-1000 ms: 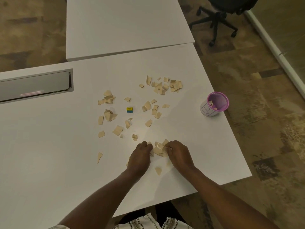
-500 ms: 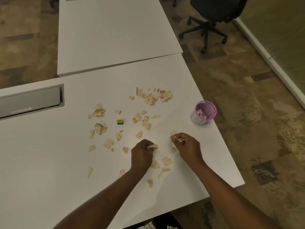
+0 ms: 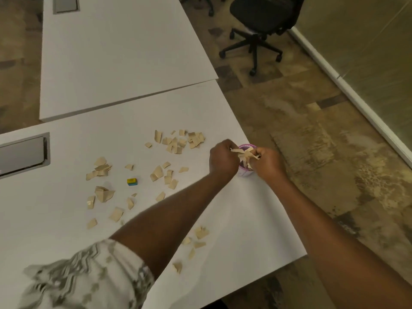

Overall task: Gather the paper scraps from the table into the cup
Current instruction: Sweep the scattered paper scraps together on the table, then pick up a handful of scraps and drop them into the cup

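Head view, right of centre: left hand and right hand pinch a bunch of torn beige paper scraps together over the small pink-rimmed paper cup, each grip clamped on them, likely to drop them in.

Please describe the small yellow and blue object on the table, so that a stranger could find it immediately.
On the near white table, look left of the person's left forearm, among the scattered paper scraps. The small block lies there. Unlike the flat tan scraps, it is boxy, yellow and blue.

No writing, label, brand or number can be read anywhere; the cup is mostly hidden behind both hands.
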{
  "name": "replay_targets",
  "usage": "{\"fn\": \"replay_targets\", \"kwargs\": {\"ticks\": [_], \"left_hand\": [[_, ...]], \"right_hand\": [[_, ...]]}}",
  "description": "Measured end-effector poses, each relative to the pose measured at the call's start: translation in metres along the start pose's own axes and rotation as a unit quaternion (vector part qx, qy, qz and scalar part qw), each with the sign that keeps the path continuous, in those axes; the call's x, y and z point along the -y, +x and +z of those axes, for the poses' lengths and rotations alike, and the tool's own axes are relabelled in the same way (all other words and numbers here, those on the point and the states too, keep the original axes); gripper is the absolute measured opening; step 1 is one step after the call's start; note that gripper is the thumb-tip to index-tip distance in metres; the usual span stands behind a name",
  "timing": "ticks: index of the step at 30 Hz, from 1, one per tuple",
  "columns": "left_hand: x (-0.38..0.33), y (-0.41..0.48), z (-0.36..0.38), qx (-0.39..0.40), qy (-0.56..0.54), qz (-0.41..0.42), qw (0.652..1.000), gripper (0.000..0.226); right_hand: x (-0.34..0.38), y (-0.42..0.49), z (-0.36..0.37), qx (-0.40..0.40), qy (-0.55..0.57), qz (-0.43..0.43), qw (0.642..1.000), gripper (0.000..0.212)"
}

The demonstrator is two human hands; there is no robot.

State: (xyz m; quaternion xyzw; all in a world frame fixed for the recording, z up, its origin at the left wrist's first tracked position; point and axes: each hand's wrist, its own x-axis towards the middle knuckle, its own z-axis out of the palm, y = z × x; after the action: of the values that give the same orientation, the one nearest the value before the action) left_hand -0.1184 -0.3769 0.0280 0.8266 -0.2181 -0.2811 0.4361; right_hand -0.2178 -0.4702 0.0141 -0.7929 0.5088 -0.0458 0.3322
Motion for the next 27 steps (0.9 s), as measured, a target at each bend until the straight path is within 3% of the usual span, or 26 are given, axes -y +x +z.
{"fn": "replay_targets", "kwargs": {"ticks": [7,13,20,27], "left_hand": [[-0.013,0.034,0.018,0.063,0.147,-0.006,0.987,0.021],[-0.018,0.039,0.021,0.095,0.192,0.004,0.977,0.027],[-0.017,0.036,0.022,0.092,0.208,0.027,0.973,0.026],[-0.012,0.025,0.011,0.074,0.163,0.047,0.983,0.020]], "right_hand": [[0.011,0.022,-0.005,0.060,-0.105,0.022,0.992,0.018],[0.012,0.027,-0.011,0.067,-0.105,0.013,0.992,0.019],[0.011,0.029,-0.012,0.066,-0.076,0.023,0.995,0.012],[0.016,0.011,-0.017,0.000,-0.052,-0.002,0.999,0.012]]}}
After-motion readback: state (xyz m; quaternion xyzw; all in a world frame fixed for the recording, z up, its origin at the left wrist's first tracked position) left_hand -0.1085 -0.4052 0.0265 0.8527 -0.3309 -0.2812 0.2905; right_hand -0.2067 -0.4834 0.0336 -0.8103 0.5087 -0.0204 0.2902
